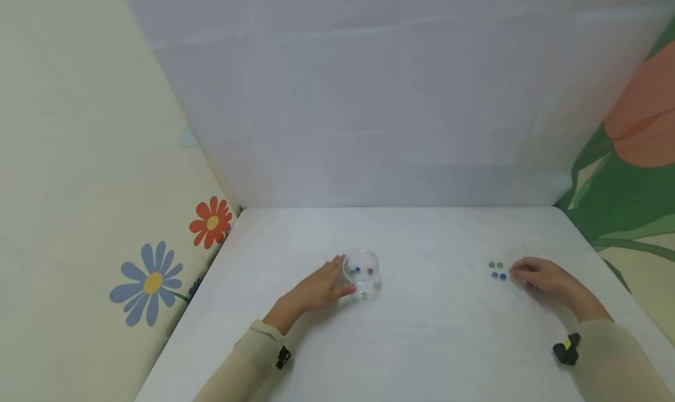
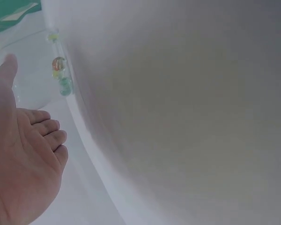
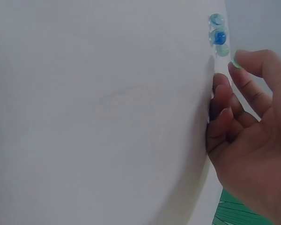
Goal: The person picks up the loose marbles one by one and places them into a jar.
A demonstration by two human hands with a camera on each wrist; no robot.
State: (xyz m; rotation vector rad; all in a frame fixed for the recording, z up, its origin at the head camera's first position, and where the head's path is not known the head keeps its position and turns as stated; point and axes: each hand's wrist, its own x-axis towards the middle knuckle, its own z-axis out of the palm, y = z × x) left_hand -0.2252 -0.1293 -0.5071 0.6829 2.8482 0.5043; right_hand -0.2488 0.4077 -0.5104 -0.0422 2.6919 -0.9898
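Observation:
A clear round container (image 1: 361, 261) with several marbles (image 1: 370, 271) in it stands near the middle of the white table. My left hand (image 1: 323, 286) lies around its left side, fingers at the far left edge and thumb at the near left. In the left wrist view the hand (image 2: 25, 154) is relaxed beside the see-through wall, with marbles (image 2: 59, 64) at the bottom. My right hand (image 1: 543, 278) is at the right, beside a small group of blue and green marbles (image 1: 494, 275). The right wrist view shows this hand (image 3: 253, 112) pinching a green marble (image 3: 235, 63) between thumb and index finger.
A white cloth wall (image 1: 390, 115) rises behind the table (image 1: 422, 331). Flower-patterned cloth (image 1: 153, 283) hangs on the left, and cloth with green leaves (image 1: 638, 197) on the right. Small black devices (image 1: 566, 349) sit at both wrists.

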